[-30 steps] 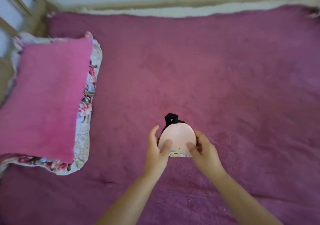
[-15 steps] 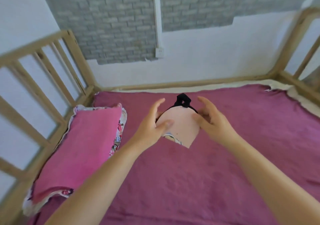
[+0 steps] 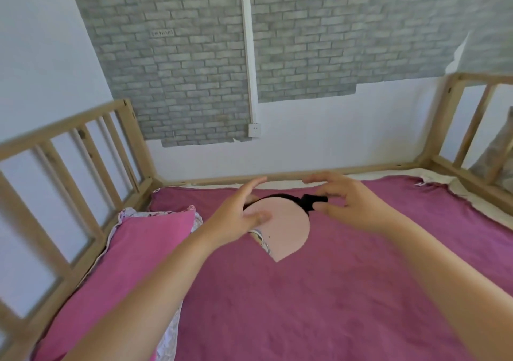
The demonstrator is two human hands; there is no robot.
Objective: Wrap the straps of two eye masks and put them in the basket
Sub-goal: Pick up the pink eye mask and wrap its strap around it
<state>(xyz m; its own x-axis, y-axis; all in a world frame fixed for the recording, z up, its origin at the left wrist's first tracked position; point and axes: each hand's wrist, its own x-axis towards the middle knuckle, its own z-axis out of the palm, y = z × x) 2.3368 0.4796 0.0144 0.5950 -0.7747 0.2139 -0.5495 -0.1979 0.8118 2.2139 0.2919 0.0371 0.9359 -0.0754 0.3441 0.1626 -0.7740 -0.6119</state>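
A folded pale pink eye mask [image 3: 286, 229] is held up above the purple bedspread [image 3: 305, 305]. My left hand [image 3: 238, 216] grips its left side, thumb across the pink face. Its black strap [image 3: 277, 196] runs along the top edge to a bunched end [image 3: 312, 202]. My right hand [image 3: 347, 202] pinches that bunched strap end between thumb and fingers. A patterned edge of the mask peeks out at the lower left. No second mask and no basket are in view.
A pink pillow [image 3: 125, 272] with a floral border lies at the left of the bed. Wooden rails [image 3: 72, 166] fence the left side and the right corner [image 3: 472, 127]. A grey brick wall with a socket [image 3: 254, 130] stands behind.
The view has tilted up from the bedspread to the wall. The mask has been lifted, and my right hand has moved from its side to the strap end at the top.
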